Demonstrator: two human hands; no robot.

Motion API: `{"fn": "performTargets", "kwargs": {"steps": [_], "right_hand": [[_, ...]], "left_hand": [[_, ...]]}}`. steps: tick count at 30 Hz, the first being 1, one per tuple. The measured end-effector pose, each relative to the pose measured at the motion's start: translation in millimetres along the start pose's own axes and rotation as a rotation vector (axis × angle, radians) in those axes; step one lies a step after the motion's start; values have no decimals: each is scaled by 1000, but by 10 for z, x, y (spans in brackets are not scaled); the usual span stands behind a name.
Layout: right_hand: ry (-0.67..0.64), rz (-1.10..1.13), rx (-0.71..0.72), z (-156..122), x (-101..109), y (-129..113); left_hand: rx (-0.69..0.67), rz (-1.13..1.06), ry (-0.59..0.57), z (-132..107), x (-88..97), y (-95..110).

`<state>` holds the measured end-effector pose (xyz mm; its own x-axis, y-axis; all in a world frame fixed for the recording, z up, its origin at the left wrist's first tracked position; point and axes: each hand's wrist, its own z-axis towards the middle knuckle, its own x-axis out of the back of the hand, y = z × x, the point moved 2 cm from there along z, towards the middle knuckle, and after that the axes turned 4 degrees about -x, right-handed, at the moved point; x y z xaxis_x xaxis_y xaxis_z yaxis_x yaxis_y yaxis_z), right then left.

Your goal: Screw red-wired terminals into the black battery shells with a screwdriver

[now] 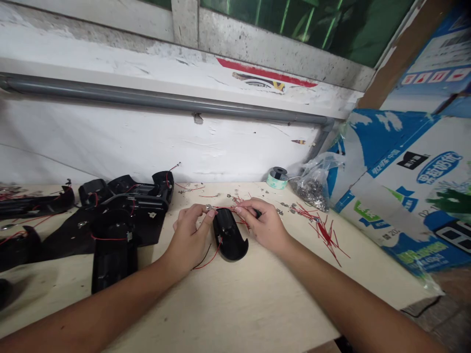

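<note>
Between my hands a black plastic shell (232, 251) with a rounded end lies on the table, a red and a black wire coming out of its left side. My left hand (192, 230) is closed, pinching a small shiny metal contact piece (209, 207) between thumb and forefinger, just beyond the shell's far left corner. Across the shell's far end stretches a thin red wire (225, 208). Its right part is pinched in the closed fingertips of my right hand (264, 223). A small dark object, partly hidden, shows by the right fingers; I cannot make out what it is.
Several black shells (114, 260) with red wires crowd the left side. To the right lie a pile of cut red wires (326, 235), scattered metal pieces and a clear bag (312, 189) of metal parts. A spool (277, 178) stands near the wall, and a blue-white carton (401, 181) borders the table.
</note>
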<state>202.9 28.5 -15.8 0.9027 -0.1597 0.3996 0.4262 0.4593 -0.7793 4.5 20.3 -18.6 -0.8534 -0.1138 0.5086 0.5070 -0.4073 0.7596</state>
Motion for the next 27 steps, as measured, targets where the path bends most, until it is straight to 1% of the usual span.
{"fn": "performTargets", "kwargs": {"steps": [3, 7, 9, 13, 18, 22, 25, 27], "right_hand": [[-30, -72, 45, 0, 8, -37], [-90, -160, 110, -18, 11, -107], [-77, -195, 114, -16, 35, -118], [13, -317, 30, 37, 127, -64], [-4, -494, -130, 88, 182, 4], [-56, -640, -176, 78, 181, -31], [-8, -763, -191, 85, 218, -29], [34, -802, -199, 101, 250, -10]], "left_hand": [[7, -29, 10, 8, 5, -9], [-11, -152, 87, 25, 39, -25], [-16, -197, 118, 28, 63, -22], [-37, -256, 120, 16, 99, 3], [-90, -260, 70, -10, 109, 37], [-89, -248, 52, -18, 100, 57], [-84, -258, 24, -22, 92, 78], [-86, -260, 12, -25, 90, 90]]}}
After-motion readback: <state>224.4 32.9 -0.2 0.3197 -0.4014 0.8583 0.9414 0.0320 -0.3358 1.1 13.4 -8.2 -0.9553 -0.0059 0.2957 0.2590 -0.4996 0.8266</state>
